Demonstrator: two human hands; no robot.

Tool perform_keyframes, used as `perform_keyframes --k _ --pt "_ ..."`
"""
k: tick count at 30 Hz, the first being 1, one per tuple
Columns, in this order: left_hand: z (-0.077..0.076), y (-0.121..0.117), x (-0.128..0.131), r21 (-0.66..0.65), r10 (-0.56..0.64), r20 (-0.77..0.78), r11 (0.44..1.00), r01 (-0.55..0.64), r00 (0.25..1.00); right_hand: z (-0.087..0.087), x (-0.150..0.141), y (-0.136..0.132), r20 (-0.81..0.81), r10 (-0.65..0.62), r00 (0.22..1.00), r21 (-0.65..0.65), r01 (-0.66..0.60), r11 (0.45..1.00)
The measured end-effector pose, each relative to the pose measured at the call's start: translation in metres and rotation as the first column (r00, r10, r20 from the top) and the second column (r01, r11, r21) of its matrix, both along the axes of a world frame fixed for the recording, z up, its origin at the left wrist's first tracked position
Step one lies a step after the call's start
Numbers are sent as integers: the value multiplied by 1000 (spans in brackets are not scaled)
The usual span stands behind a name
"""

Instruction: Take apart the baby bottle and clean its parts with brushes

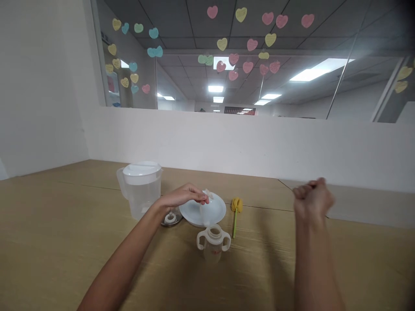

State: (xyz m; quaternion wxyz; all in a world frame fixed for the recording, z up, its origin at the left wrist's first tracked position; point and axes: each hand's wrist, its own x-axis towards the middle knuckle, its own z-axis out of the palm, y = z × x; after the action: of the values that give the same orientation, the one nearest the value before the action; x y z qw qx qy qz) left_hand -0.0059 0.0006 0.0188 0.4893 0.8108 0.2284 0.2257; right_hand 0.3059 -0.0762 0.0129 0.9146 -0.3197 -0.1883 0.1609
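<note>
Nearest the camera: bare forearms, raised over the surface. Right hand: grip closed in a fist, contents hidden. Left hand: grip pinched at the fingertips beside a pale piece; cannot tell whether held. Two-handled bottle: upright, open-topped, well apart from the surface's far edge. Probably light, stiff, smooth and easily tipped; take hold by both side handles. Contents unclear. White bowl: just behind, interior partly masked. Lidded pitcher: toward the far left corner; fill level unclear. Metal dish: bearing a small white ring.
</note>
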Motion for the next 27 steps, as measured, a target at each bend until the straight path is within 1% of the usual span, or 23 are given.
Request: perform_keyframes --k 1,3,5,7,9,10,11,14,17,20,23,27 --pt "2 1 -3 12 51 9 999 -51 999 -1 14 -6 -68 -52 996 -2 52 999" --pt "4 3 -7 33 137 24 990 -138 990 -3 30 -14 -87 -68 994 -8 67 998" --pt "5 5 -9 46 188 40 981 -190 981 -3 29 -11 -47 -21 999 -42 19 999" --pt "5 6 -9 62 211 57 975 -214 976 -3 17 1 5 77 997 -127 -75 989" --pt "4 7 -8 77 220 66 971 -224 973 -7 -1 19 73 233 970 -278 -205 939" --pt "4 7 -8 82 218 66 971 -223 974 -10 -10 29 122 324 938 -369 -260 892" --pt "3 7 -7 83 214 65 972 -219 975 -15 -19 39 175 436 883 -471 -314 825" --pt "3 6 -6 75 191 60 978 -195 980 -38 -46 66 191 581 791 -591 -379 712" --pt "1 6 -5 64 184 64 980 -188 981 -63 -69 86 192 667 720 -688 -386 615" --pt "0 6 -3 56 173 74 983 -177 982 -82 -84 99 200 714 671 -749 -365 553" --pt "0 4 -1 50 170 92 983 -176 981 -93 -88 105 221 722 655 -781 -324 533" --pt "0 1 3 47 165 96 984 -170 982 -99 -85 110 268 704 657 -803 -251 540"
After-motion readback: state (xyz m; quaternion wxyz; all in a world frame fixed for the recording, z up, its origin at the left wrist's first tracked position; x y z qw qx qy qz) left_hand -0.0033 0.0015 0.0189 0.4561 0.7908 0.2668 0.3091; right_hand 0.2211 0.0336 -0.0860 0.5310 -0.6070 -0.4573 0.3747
